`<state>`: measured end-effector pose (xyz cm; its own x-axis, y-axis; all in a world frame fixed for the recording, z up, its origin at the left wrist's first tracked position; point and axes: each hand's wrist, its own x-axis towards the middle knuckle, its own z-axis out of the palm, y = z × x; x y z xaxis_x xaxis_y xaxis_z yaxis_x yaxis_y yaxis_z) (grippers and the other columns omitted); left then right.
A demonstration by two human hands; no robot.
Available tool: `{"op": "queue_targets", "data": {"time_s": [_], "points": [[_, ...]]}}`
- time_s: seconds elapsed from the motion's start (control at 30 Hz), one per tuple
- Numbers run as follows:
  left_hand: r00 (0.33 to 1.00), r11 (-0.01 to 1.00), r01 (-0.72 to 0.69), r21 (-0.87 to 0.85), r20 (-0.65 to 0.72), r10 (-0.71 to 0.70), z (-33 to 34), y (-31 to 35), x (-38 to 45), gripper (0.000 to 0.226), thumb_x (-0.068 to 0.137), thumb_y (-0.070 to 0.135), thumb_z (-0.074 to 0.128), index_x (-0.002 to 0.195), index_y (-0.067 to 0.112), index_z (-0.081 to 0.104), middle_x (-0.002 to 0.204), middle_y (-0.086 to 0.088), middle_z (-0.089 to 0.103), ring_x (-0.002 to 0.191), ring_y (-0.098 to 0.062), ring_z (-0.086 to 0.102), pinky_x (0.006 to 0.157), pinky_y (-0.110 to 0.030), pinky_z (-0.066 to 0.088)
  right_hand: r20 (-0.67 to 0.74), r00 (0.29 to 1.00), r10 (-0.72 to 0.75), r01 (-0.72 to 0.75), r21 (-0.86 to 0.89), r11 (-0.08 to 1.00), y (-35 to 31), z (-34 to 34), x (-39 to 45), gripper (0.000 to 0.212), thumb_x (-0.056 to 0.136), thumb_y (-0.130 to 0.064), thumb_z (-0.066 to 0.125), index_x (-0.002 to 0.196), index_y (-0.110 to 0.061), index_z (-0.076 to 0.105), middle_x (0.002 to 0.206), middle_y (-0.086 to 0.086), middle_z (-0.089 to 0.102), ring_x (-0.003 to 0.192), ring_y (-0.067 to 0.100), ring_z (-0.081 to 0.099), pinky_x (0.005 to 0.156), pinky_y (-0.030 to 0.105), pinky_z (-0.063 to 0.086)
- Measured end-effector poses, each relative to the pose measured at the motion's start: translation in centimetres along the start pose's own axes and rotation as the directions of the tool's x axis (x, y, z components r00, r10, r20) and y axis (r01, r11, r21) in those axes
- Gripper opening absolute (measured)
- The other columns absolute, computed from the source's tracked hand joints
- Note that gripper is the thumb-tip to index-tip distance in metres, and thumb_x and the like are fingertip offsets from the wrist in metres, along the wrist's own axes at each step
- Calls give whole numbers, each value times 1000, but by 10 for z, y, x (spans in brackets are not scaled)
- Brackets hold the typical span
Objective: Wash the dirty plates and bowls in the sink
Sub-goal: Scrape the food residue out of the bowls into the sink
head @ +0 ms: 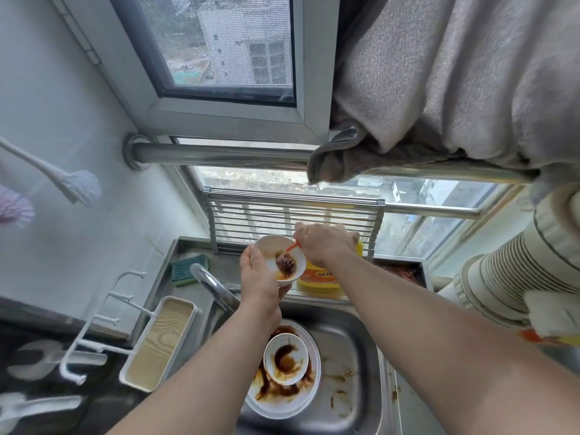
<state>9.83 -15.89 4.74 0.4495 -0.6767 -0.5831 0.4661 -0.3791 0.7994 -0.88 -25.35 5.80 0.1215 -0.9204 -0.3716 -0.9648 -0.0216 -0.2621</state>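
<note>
Bowls and plates wait dirty, and one white bowl (279, 257) is already up above the back of the sink (354, 350), cradled in the left hand (259, 274), thumb on its near rim and fingers curled beneath. The right hand (324, 246) is closed around the handle of an orange spoon (290, 250), whose tip sits in the dark brown food scraps in the bowl's bottom. To scrape well, I would tilt the bowl toward the spoon and draw the residue out in one sweep, keeping it over the basin so nothing drips on the ledge. Below, a second small bowl (285, 359) smeared with brown sauce sits on a white plate (306, 400) streaked with the same sauce, both in the sink. A yellow tub (318, 282) stands behind, beside the curved faucet (213, 285) and a green sponge (190, 270).
</note>
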Motion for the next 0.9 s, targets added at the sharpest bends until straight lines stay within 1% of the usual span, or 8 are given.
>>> {"op": "queue_targets", "data": {"time_s": [0.13, 0.2, 0.27, 0.37, 0.5, 0.63, 0.77, 0.9], "points": [[1000, 1000, -1, -2, -7, 1, 0, -1, -1, 42, 110, 56, 34, 150, 42, 39, 135, -9, 58, 112, -28, 64, 70, -37, 58, -1, 1000, 9, -9, -36, 999, 1, 6, -1, 38, 110, -43, 17, 117, -35, 54, 100, -4, 58, 107, 28, 47, 84, 50, 34], [1000, 1000, 0, -2, -6, 0, 0, -2, 0, 43, 110, 56, 33, 151, 42, 38, 136, -9, 58, 112, -28, 64, 71, -37, 58, 28, 1000, 2, -1, -24, 1000, 3, 0, 2, 30, 111, -38, 19, 113, -34, 49, 97, -5, 55, 107, 31, 49, 84, 51, 36], [1000, 1000, -2, -6, -8, 2, 0, -3, 1, 44, 110, 57, 33, 152, 42, 37, 136, -9, 59, 111, -28, 65, 71, -37, 57, 15, 1000, -3, 4, -35, 999, 1, 0, -1, 32, 112, -37, 20, 116, -34, 51, 103, -4, 57, 110, 33, 49, 90, 53, 38], [1000, 1000, 3, -10, -22, -3, 0, -4, 1, 44, 110, 56, 34, 152, 43, 38, 136, -9, 58, 111, -28, 64, 71, -38, 58, -34, 999, -16, 13, -69, 998, -3, 6, -6, 37, 112, -40, 22, 132, -36, 53, 120, 0, 65, 115, 34, 48, 91, 53, 39], [1000, 1000, 9, -1, -23, -9, 1, -5, -1, 43, 111, 56, 33, 151, 43, 39, 133, -7, 59, 110, -27, 65, 72, -39, 58, 45, 998, -51, 53, -56, 997, 2, -5, -2, 37, 113, -41, 24, 143, -40, 47, 133, 2, 64, 127, 38, 48, 94, 53, 38], [999, 1000, 23, -13, -36, -24, 1, -6, 0, 42, 111, 55, 33, 151, 45, 38, 133, -9, 58, 110, -29, 65, 76, -41, 60, 11, 1000, -7, 7, -53, 999, -3, 1, -6, 52, 112, -49, 18, 135, -31, 61, 133, 6, 65, 133, 37, 45, 108, 60, 30], [999, 1000, 24, -10, -30, -24, 0, -6, -2, 43, 111, 55, 32, 153, 44, 36, 129, -8, 58, 108, -28, 64, 75, -41, 60, 82, 991, -109, 117, -101, 988, 2, -9, -4, 29, 111, -40, 32, 136, -39, 45, 127, -1, 65, 121, 38, 51, 97, 58, 40], [998, 999, 39, -12, -47, -39, 2, -7, -2, 44, 111, 56, 33, 153, 46, 36, 134, -8, 55, 108, -28, 64, 74, -40, 60, 40, 996, -85, 89, -107, 990, -2, -5, -9, 38, 113, -42, 32, 149, -41, 44, 135, 2, 64, 135, 40, 44, 100, 58, 39]]}}
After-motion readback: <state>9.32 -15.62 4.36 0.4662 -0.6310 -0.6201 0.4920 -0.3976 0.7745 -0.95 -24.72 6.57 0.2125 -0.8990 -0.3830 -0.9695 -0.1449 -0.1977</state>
